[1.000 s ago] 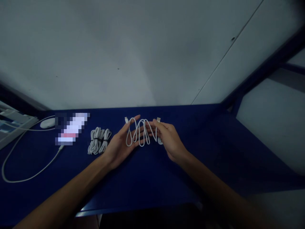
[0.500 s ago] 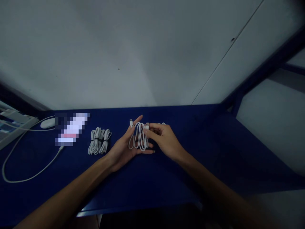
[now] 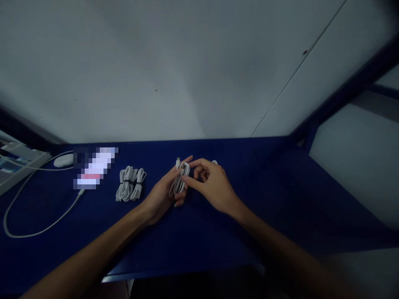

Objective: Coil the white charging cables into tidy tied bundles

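Observation:
My left hand [image 3: 163,191] is closed round a folded white cable [image 3: 180,179] above the blue table [image 3: 193,236]; one plug sticks up past my fingertips. My right hand [image 3: 210,185] meets it from the right, fingers curled, pinching the same cable loops. A small white piece [image 3: 214,162] shows just behind my right knuckles. To the left of my hands lies a bundle of white cables [image 3: 131,183] held by dark ties.
A pixelated object [image 3: 93,168] lies left of the bundle, with a white cord [image 3: 43,228] looping from it toward the front left. A white mouse [image 3: 62,160] and a pale device [image 3: 15,166] are at the far left. A grey wall rises behind.
The loose loops spread between my hands have been gathered into a tight fold. My left fingers closed round them, and my right hand moved left to meet the left.

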`<state>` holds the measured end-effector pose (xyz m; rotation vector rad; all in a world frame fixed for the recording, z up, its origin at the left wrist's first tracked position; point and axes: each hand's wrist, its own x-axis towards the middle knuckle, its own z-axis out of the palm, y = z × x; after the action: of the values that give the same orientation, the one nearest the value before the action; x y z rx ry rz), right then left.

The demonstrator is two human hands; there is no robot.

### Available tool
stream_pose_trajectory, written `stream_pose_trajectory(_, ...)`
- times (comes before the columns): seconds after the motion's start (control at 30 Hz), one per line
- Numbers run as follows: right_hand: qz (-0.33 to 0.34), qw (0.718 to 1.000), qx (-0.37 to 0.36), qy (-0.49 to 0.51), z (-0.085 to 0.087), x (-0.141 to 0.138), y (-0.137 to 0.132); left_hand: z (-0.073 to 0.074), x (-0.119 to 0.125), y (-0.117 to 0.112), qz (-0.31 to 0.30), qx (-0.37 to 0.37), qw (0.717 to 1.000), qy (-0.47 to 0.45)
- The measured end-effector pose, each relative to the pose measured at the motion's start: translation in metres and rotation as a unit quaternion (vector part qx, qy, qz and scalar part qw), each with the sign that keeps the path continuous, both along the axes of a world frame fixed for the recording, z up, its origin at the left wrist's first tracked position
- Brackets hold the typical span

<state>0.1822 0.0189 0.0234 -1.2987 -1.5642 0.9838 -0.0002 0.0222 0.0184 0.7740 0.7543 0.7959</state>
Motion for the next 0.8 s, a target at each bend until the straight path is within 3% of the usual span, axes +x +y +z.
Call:
stream_pose_trajectory(0.33, -0.058, 0.994, 0.088, -0.031, 0.0013, -0.0007, -0.0053, 0.0028, -0.0011, 0.0003, -0.053, -0.027, 0.998, 0.03)
stream_pose_trajectory(0.43, -0.039, 0.988, 0.132, -0.071, 0.0011, -0.0004, -0.0071, 0.0009, -0.0018, 0.0002, -0.064, -0.025, 0.996, 0.051)
stream_pose_trajectory(0.63, 0.016, 0.969, 0.196, -0.147, -0.0019, -0.0003, -0.0053, 0.0033, -0.0019, -0.002, -0.106, 0.05, 0.982, 0.145)
stream_pose_trajectory(0.8, 0.031, 0.959, 0.214, -0.183, -0.0077, 0.0002, -0.0001, 0.0052, -0.0008, -0.0043, -0.107, 0.046, 0.98, 0.158)
